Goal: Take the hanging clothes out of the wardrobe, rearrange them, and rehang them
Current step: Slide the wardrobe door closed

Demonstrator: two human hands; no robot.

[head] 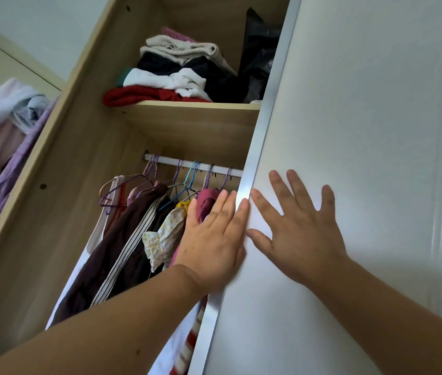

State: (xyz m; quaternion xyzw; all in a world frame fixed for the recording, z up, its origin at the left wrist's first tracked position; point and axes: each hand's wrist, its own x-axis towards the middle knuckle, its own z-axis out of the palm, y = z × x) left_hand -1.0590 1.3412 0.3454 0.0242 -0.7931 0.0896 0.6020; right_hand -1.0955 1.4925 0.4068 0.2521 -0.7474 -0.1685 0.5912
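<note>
Several garments (122,239) hang on coloured wire hangers (187,180) from a white rail (187,166) inside a wooden wardrobe (60,201). Among them are a dark brown piece, a striped one, a yellow floral one and a maroon one. My left hand (214,239) lies flat with straight fingers against the metal edge (244,190) of the white sliding door (363,117). My right hand (298,228) presses flat on the door's face, fingers spread. Neither hand holds anything.
Folded clothes (176,74) in red, white and dark colours are stacked on the upper shelf (195,106), beside a black bag (260,52). Purple and pink garments (0,142) hang outside the wardrobe at the left.
</note>
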